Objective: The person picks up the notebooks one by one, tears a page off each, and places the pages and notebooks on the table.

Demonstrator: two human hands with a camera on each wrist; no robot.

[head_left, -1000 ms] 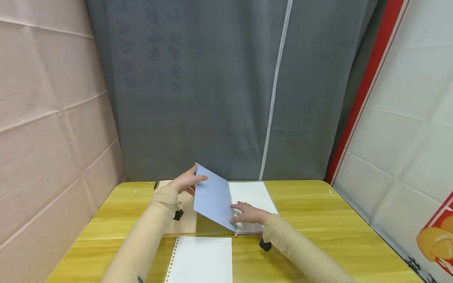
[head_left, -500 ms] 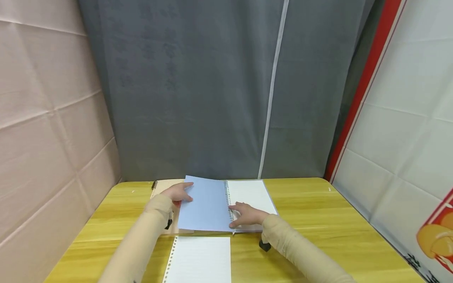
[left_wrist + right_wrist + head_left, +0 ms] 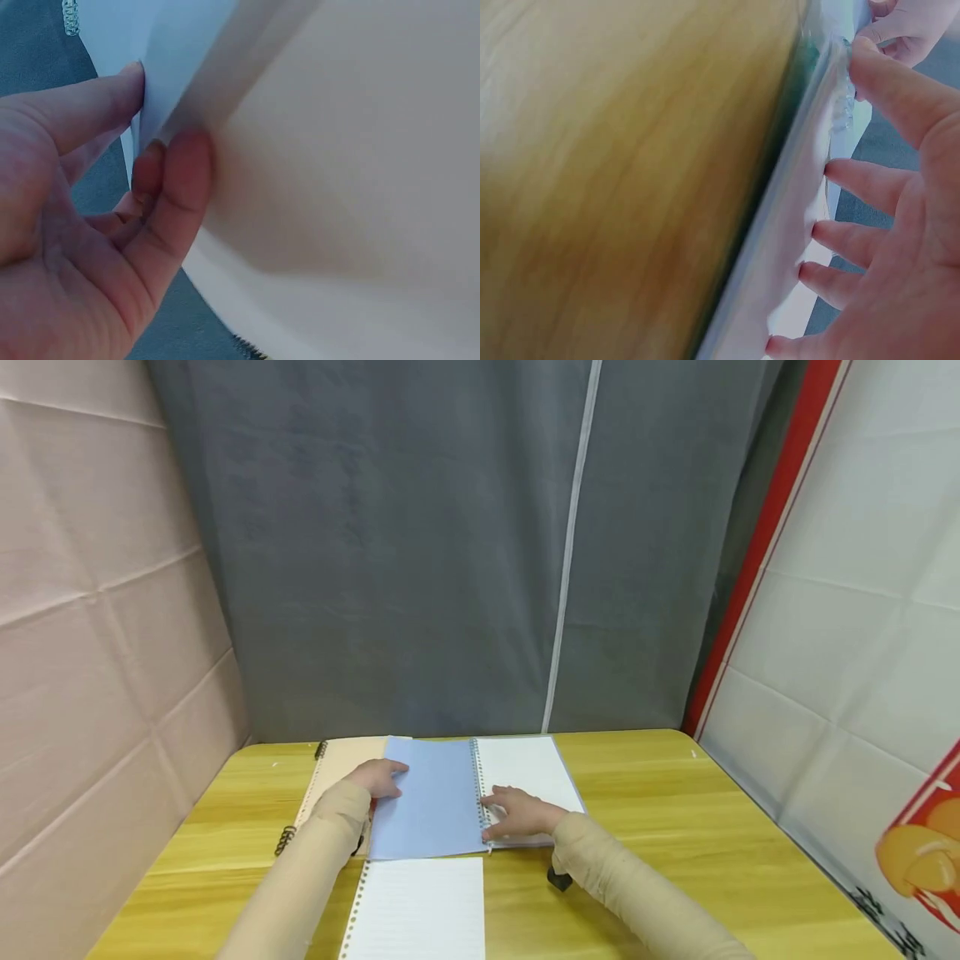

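Observation:
A ring-bound notebook lies spread on the yellow table [image 3: 660, 810]. Its blue cover [image 3: 431, 797] is flat to the left and a white lined page [image 3: 528, 768] faces up on the right. My left hand [image 3: 378, 777] holds the cover's left edge; in the left wrist view my left hand [image 3: 146, 112] pinches the blue cover [image 3: 176, 60] between thumb and fingers. My right hand [image 3: 517, 814] presses with spread fingers on the white page beside the rings. The right wrist view shows my right hand [image 3: 870, 225] with straight fingers on the notebook's page edge [image 3: 795, 247].
A tan spiral notebook [image 3: 337, 764] lies under the blue cover's left side, its coil [image 3: 285, 841] showing near my left sleeve. A loose lined sheet [image 3: 420, 910] sits at the table's front edge. Grey curtain hangs behind the table, with wall panels on both sides.
The blue cover, raised and tilted a second ago, has swung down to the left and now lies flat. My left hand followed it down. My right hand stayed on the page.

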